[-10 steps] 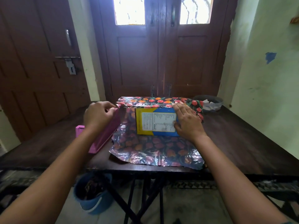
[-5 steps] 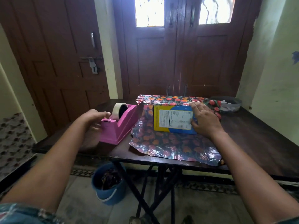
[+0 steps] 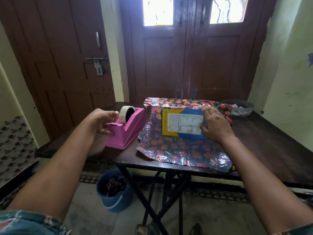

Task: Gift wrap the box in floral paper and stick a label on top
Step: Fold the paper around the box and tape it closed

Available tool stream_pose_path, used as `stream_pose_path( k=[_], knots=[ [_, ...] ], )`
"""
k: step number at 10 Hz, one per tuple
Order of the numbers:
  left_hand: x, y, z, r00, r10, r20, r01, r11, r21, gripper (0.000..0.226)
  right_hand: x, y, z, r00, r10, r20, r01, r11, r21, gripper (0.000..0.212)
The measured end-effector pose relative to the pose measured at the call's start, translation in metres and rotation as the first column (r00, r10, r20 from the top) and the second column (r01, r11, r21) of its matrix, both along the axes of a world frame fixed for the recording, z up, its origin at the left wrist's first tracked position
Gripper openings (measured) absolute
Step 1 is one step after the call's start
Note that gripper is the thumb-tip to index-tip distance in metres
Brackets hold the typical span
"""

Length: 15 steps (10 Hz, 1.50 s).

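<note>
Wrap looked early-stage: floral paper (image 3: 183, 150) lay under the box (image 3: 181, 122) w/ its far part folded over the top, but the near face was bare, the near flap lay flat out to the table's (image 3: 271, 150) near edge, and no tape or label showed. Left to do, prob: close flap, tape, fold ends, label. Box stood mid-table toward the far edge, yellow & blue w/ a white print panel; paper glossy, dark, orange-red flowers, a bit crinkled. R hand (image 3: 214, 123) pressed flat-fingered on the near face. L hand (image 3: 103, 122), fingers loose & wide, holding nothing, was at the tape roll (image 3: 126, 112) of the pink dispenser (image 3: 125, 133) by the left edge
</note>
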State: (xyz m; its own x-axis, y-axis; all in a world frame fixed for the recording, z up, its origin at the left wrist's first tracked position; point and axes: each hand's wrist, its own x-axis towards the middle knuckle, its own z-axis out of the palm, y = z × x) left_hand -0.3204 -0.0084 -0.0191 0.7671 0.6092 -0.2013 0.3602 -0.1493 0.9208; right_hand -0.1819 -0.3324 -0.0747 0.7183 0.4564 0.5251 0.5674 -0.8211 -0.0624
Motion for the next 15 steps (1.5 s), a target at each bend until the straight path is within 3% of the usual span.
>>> stream_pose_path(
  k=[2,4,10,12,13,14,15],
  knots=[
    [-0.013,-0.004,-0.023,0.939,0.128,0.320,-0.072,0.981,-0.182,0.016,-0.001,0.001,0.000,1.000,-0.003,-0.003,0.003,1.000,0.013,0.063],
    [-0.021,0.004,-0.062,0.879,0.189,0.437,-0.054,0.951,-0.304,0.010,-0.001,0.002,-0.001,1.000,0.011,0.007,-0.011,0.999,0.034,0.062],
    [-0.012,0.006,-0.092,0.886,0.260,0.384,-0.256,0.965,-0.061,0.018,-0.002,0.002,0.000,1.000,0.011,-0.003,-0.011,0.999,0.038,0.062],
    [-0.013,0.016,-0.089,0.920,0.287,0.268,-0.345,0.917,0.203,0.020,0.000,0.001,-0.001,1.000,0.012,-0.003,-0.012,0.999,0.039,0.063],
    [-0.027,0.013,-0.094,0.903,0.348,0.252,-0.384,0.917,0.109,0.022,-0.001,0.001,-0.001,1.000,0.016,-0.009,-0.015,0.999,0.042,0.063],
    [-0.042,-0.005,-0.081,0.877,0.269,0.397,-0.263,0.962,-0.070,0.017,0.000,0.002,-0.002,1.000,0.016,0.003,-0.017,0.999,0.052,0.062],
    [-0.041,-0.032,-0.052,0.856,0.092,0.508,-0.062,0.995,-0.075,0.010,-0.002,0.003,-0.001,1.000,0.023,-0.001,-0.023,0.998,0.050,0.062]
  ],
)
